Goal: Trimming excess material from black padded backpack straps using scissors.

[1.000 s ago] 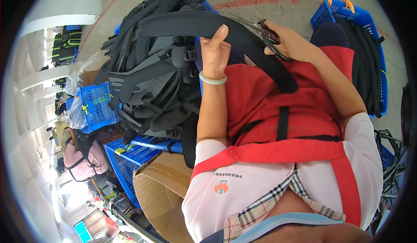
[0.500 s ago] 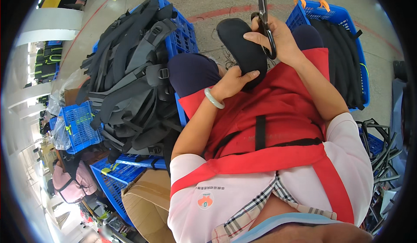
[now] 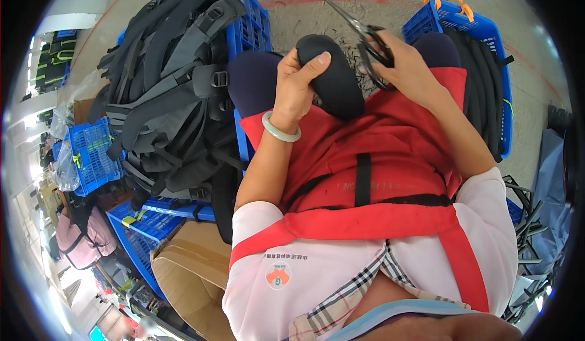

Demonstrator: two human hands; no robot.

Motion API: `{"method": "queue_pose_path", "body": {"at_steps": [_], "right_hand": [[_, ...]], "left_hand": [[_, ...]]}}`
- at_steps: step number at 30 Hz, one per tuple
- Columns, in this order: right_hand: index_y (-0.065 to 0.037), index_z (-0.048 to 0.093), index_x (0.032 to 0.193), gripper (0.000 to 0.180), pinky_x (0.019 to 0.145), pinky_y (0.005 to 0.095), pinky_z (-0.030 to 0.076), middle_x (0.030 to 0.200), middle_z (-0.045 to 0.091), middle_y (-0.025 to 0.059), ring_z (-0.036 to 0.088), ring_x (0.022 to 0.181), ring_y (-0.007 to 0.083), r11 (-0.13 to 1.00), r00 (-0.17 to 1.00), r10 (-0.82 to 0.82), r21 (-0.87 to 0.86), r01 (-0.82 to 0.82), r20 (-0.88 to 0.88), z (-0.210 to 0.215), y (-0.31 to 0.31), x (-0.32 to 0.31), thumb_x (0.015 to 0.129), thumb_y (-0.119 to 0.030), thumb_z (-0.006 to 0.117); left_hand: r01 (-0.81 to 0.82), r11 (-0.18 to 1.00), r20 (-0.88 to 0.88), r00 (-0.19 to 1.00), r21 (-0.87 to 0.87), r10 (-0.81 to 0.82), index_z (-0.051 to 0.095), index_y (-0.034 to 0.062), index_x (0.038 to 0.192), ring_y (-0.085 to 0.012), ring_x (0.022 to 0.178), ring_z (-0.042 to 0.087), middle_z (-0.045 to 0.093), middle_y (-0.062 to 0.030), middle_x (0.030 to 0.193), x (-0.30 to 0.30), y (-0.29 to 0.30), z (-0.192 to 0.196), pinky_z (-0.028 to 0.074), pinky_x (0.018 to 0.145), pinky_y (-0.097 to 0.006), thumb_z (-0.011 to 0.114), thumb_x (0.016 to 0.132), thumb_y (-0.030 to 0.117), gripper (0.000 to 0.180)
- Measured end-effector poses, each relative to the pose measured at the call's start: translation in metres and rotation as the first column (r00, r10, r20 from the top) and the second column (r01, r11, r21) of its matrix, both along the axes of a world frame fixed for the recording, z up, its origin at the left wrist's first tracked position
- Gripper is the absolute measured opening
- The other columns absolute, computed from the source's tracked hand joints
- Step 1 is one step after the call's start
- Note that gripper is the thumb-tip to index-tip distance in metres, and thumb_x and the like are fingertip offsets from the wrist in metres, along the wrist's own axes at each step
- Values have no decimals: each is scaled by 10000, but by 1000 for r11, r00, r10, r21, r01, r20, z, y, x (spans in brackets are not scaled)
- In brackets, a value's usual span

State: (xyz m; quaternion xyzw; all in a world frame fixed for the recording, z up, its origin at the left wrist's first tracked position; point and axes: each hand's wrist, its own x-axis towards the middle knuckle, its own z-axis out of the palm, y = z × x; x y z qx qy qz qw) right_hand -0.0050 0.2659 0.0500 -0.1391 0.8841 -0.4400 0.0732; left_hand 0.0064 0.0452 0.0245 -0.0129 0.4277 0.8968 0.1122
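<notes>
My left hand (image 3: 298, 82) is closed on a black padded piece (image 3: 334, 76) with rounded ends, thumb on top near its far end. The pad is held over my lap, above the red apron (image 3: 378, 134). My right hand (image 3: 399, 67) grips black-handled scissors (image 3: 373, 49), fingers in the handle loops. Their metal blades point away and to the left, past the far end of the pad and apart from it. A pale bangle (image 3: 280, 128) circles my left wrist.
Dark straps and padded harness parts (image 3: 177, 91) are heaped on blue crates (image 3: 253, 30) to my left. Another blue crate (image 3: 503, 85) on the right holds black padded pieces. An open cardboard box (image 3: 189, 268) stands near my left side. Black scraps litter the floor (image 3: 292, 12).
My left hand has shifted from the pad's near end to its far end. The scissors have tipped from pointing straight away to slanting left, and my right hand has moved slightly off the pad.
</notes>
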Motion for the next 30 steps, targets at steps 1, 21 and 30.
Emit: {"method": "queue_pose_path", "body": {"at_steps": [1,21,30], "right_hand": [[-7,490,1126,423,657,278,435,807,488,65,457,701,149,1000,1000,10,4,-10,7,1,6,5,802,-142,727],[-40,496,1049,554,588,360,398,680,470,93,490,622,267,969,964,75,208,-131,257,19,13,33,719,-358,807],[-22,514,970,467,590,346,394,677,480,102,449,628,222,975,919,120,131,-181,376,29,22,34,727,-288,810]], "left_hand": [[-10,1000,7,1000,4,10,635,-6,1037,-127,816,643,679,-65,932,0,-3,-1,524,747,-257,662,871,38,174],[15,1000,18,1000,22,-16,623,-15,1019,-133,767,646,672,-63,897,3,10,-4,539,691,-264,667,855,30,177],[78,997,34,996,27,-79,619,-16,1003,-143,749,647,669,-71,880,5,13,-3,540,685,-266,671,855,46,168]]}}
